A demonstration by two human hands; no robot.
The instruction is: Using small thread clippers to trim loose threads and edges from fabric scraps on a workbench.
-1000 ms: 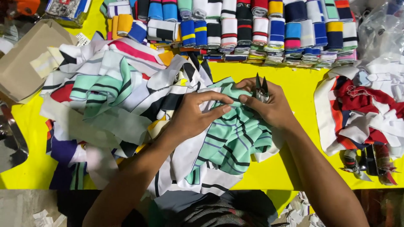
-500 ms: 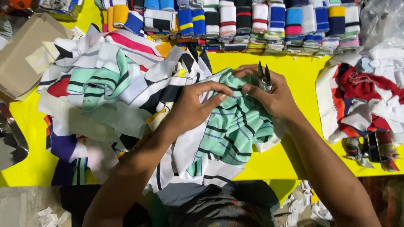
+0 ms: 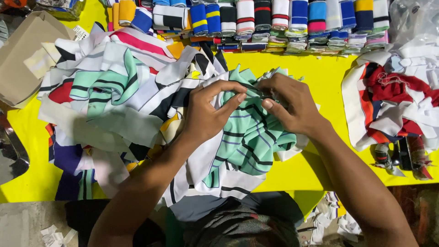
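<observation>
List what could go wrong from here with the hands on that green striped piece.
1. The left hand and right hand pinch the mint-green striped fabric with fingertips close together; if a small cutter sits between them, which is hard to see, a finger might get nicked.
2. The loose fabric pile overlaps the piece, so pulling it could drag neighbours off the yellow table.
</observation>
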